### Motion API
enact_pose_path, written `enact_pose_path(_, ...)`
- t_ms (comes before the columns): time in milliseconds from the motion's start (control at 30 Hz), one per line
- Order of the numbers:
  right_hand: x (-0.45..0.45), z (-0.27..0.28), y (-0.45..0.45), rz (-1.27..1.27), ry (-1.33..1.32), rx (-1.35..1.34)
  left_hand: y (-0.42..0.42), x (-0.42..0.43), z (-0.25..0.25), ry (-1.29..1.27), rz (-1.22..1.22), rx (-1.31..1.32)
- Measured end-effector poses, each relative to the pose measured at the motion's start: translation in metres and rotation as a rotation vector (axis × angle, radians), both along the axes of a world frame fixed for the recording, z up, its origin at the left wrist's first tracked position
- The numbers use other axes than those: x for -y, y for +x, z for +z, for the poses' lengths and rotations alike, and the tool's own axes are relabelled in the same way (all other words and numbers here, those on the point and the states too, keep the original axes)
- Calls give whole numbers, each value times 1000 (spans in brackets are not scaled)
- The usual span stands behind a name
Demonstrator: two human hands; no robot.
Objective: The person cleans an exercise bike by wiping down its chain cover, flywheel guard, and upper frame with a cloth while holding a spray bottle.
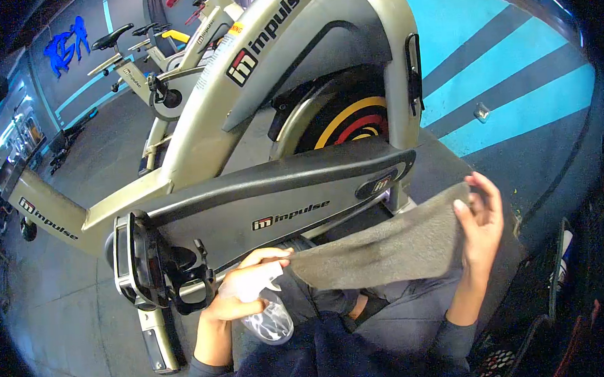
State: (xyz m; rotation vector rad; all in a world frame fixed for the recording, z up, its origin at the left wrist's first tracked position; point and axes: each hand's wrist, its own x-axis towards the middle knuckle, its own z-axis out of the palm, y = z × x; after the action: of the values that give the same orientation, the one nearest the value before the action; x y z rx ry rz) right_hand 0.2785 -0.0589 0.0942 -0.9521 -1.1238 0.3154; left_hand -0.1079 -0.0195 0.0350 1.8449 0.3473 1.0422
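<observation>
A grey cloth (380,252) is stretched between my two hands above my lap. My right hand (481,223) pinches its far right corner between thumb and fingers. In my left hand (223,309) is a clear spray bottle (271,321) with a white spray head, tilted over my lap. The fingers of that hand also meet the cloth's left end, though the exact grip there is partly hidden. Just beyond the cloth stands a silver and black exercise bike (282,196), its pedal (135,259) close to my left hand.
More exercise bikes (132,74) stand at the back left on the dark tiled floor (62,310). A blue and grey striped wall (507,62) rises on the right. Dark objects (559,277), partly in shadow, sit at the lower right edge.
</observation>
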Motion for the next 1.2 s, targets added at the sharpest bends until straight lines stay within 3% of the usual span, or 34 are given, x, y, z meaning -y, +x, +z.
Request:
enact_pose_path(67, -14, -15, 3, -3, -112, 67, 3, 5, -2, -293, -35, 118)
enact_pose_path(267, -9, -36, -61, -27, -166, 191, 18, 11, 11, -542, -32, 132)
enact_pose_path(367, -1, -46, -106, 166, -206, 145, 26, 9, 6, -458, -35, 77)
enact_pose_path(467, 3, -55, -138, 309, -193, 112, 30, 6, -2, -112, -17, -95)
enact_pose_path(633, 0, -69, -153, 372, -182, 98, 33, 9, -5, -142, -26, -83)
enact_pose_path(967, 0, -69, -160, 204, -109, 330, 34, 12, -4, -162, -15, -75)
enact_pose_path(1067, -1, -69, -160, 234, -114, 395, 32, 13, -6, -190, -19, -60)
enact_pose_path(1133, 3, -65, -163, 334, -152, 280, 30, 13, -5, -215, -13, -39)
enact_pose_path(1200, 7, -63, -162, 362, -153, 331, 30, 11, -5, -97, -25, -19)
